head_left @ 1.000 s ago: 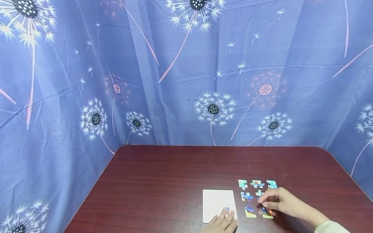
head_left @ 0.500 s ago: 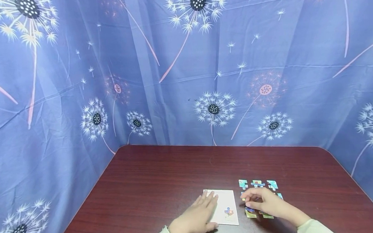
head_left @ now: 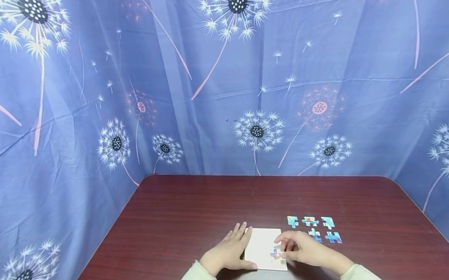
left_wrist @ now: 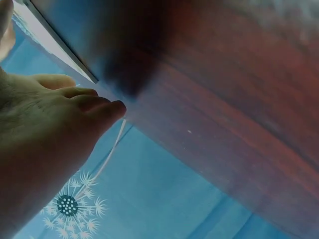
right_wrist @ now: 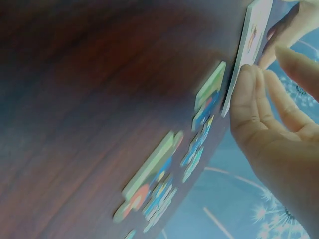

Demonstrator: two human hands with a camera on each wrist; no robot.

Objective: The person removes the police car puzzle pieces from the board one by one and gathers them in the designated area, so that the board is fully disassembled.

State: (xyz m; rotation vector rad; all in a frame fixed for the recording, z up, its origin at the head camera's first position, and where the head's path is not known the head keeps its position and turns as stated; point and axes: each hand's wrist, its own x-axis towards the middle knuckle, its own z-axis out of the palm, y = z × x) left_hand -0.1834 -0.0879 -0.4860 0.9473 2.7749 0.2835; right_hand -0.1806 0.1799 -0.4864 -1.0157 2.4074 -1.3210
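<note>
A thin white square board [head_left: 263,248] lies on the table, with a small coloured picture patch [head_left: 275,253] near its lower right corner. My left hand [head_left: 230,251] rests along the board's left edge, fingers extended and thumb spread to the near corner. In the left wrist view, the left hand [left_wrist: 65,109] is beside the board's edge. My right hand [head_left: 300,248] is at the board's right edge, fingers bent, thumb tip beside the coloured patch. The right wrist view has the right hand [right_wrist: 274,109] with fingertips right at the board [right_wrist: 249,45] and nothing visible between them.
Several loose jigsaw pieces [head_left: 310,221] lie in rows right of the board; the right hand hides some in the head view. A green-edged piece [right_wrist: 210,87] lies close to the board. Dandelion-patterned blue cloth [head_left: 223,114] hangs behind the dark red-brown table [head_left: 197,209].
My right hand has moved left from the jigsaw pieces to the board's right edge. My left hand has slid from the board's lower right to its left edge, uncovering the coloured patch.
</note>
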